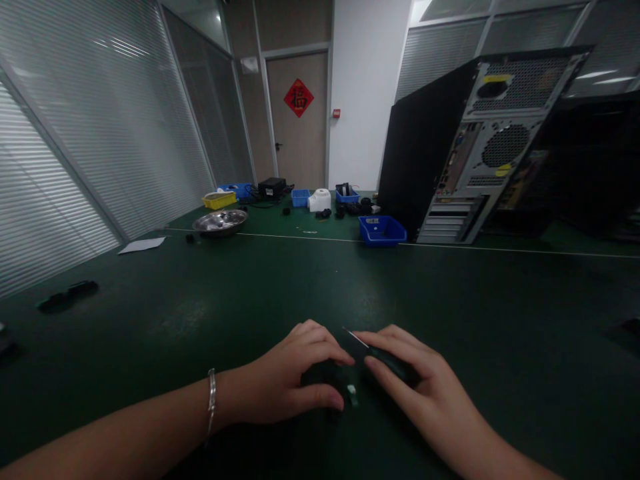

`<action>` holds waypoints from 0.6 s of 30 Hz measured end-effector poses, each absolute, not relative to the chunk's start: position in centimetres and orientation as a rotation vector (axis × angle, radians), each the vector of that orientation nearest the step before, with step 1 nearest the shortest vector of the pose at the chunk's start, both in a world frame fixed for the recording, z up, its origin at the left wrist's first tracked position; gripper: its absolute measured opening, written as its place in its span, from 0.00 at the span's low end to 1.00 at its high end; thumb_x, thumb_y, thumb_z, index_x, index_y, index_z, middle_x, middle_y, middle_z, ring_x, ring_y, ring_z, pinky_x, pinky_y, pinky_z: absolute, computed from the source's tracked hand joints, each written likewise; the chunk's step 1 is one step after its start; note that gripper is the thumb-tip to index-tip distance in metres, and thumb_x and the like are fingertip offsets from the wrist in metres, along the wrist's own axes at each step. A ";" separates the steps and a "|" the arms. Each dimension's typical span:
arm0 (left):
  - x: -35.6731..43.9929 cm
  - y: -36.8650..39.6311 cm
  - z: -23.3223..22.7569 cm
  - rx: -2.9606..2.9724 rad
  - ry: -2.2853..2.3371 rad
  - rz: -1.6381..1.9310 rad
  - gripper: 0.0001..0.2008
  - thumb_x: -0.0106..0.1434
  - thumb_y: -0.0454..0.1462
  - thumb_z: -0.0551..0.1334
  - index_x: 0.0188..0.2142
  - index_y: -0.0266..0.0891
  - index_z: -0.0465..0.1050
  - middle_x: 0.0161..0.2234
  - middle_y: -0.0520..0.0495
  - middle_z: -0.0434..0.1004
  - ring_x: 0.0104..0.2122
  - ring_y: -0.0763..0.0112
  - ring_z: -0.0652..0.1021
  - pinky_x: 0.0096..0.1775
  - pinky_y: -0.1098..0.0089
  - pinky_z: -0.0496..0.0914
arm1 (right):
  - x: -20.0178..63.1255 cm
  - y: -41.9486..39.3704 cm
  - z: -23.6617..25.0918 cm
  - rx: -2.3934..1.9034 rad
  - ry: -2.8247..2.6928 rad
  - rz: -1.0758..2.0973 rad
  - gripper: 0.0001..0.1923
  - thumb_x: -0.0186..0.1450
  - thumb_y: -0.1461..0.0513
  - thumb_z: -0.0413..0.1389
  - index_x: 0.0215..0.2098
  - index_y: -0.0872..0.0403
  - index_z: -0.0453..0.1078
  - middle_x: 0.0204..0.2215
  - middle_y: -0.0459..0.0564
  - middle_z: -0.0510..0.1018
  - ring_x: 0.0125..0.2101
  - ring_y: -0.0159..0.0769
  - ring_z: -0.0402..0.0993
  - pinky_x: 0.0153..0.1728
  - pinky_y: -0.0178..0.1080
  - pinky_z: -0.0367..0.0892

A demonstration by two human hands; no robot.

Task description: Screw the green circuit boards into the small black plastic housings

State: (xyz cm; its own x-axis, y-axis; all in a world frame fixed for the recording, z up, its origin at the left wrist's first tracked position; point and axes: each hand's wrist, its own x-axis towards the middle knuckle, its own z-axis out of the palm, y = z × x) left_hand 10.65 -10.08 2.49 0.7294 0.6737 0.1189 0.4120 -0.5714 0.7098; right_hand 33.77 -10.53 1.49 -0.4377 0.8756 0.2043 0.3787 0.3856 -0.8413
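Observation:
A screwdriver [387,363] with a dark handle and a thin metal shaft lies in my right hand [425,383], its tip pointing up and left. My left hand [295,373] is to the left of it, thumb and fingers curved around a dark object [325,375] that barely stands out from the dark green table. What this object is, I cannot make out. Between the two hands, close to my left fingertips, is a small green piece [353,396] with a whitish spot. Whether it is joined to the dark object is unclear.
A blue bin [383,231] stands beyond my hands, beside a large black computer case [430,147]. Farther left are a round metal dish [220,222], a white sheet [142,245] and a yellow basket [219,200]. A dark item [69,295] lies at the left.

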 end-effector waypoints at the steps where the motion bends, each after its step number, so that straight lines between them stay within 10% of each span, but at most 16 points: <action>1: 10.7 -10.1 2.5 2.256 0.815 0.508 0.21 0.61 0.46 0.64 0.52 0.44 0.68 0.47 0.43 0.70 0.47 0.60 0.67 0.49 0.61 0.63 | 33.8 -10.5 1.4 -1.075 -1.991 0.974 0.14 0.68 0.63 0.54 0.51 0.48 0.74 0.39 0.49 0.78 0.40 0.39 0.75 0.41 0.38 0.70; 6: 10.9 -10.3 2.7 2.345 0.885 0.442 0.33 0.44 0.54 0.71 0.44 0.39 0.67 0.43 0.43 0.68 0.40 0.59 0.67 0.43 0.63 0.64 | 33.7 -10.3 1.4 -1.079 -2.027 0.972 0.13 0.69 0.63 0.53 0.50 0.50 0.73 0.40 0.49 0.77 0.41 0.39 0.75 0.43 0.38 0.69; 18: 10.6 -10.1 1.9 2.155 0.947 0.626 0.18 0.59 0.36 0.65 0.48 0.41 0.66 0.44 0.45 0.67 0.43 0.64 0.69 0.45 0.64 0.67 | 33.7 -10.9 1.6 -1.234 -2.300 0.980 0.10 0.58 0.63 0.62 0.39 0.48 0.72 0.38 0.45 0.78 0.40 0.42 0.74 0.41 0.41 0.66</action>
